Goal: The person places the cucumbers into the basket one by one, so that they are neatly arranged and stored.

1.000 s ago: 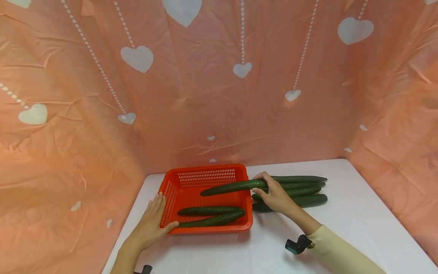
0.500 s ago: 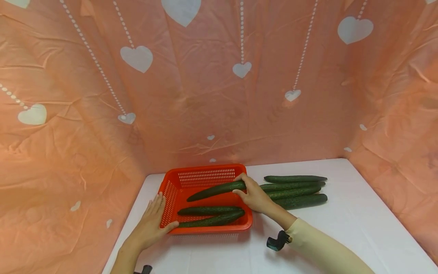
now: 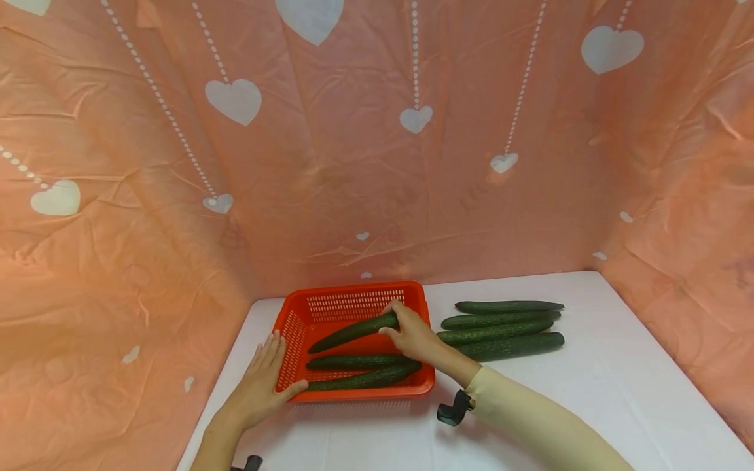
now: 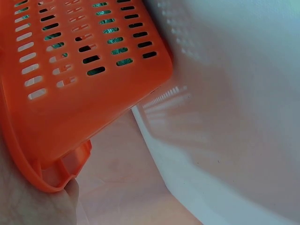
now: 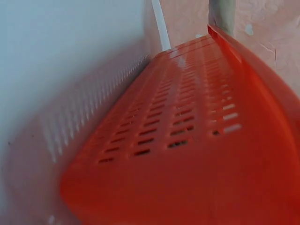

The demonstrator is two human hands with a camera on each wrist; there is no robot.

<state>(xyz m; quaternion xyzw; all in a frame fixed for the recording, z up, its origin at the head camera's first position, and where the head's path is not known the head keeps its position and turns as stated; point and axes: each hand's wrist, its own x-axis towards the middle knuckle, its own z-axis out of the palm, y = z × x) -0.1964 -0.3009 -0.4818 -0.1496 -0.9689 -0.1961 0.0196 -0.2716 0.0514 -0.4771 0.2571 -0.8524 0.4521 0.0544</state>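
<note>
My right hand (image 3: 415, 335) grips a dark green cucumber (image 3: 347, 333) by its right end, low inside the red plastic basket (image 3: 359, 395). The cucumber's left end slants down toward the basket floor. Two more cucumbers lie in the basket's front part, one behind (image 3: 356, 362) and one in front (image 3: 371, 379). My left hand (image 3: 262, 376) rests on the basket's left rim with straight fingers, thumb on the front corner. Part of that hand (image 4: 37, 206) shows against the rim in the left wrist view. The right wrist view shows the slotted basket wall (image 5: 187, 178); the hand is hidden there.
Several cucumbers (image 3: 512, 330) lie side by side on the white table (image 3: 612, 366), right of the basket; the right forearm passes in front of them. A peach-coloured cloth (image 3: 459, 209) with white hearts encloses the table behind and at the sides.
My right hand has carried the cucumber leftward from over the basket's right rim and down into it. The left hand has stayed still on the rim.
</note>
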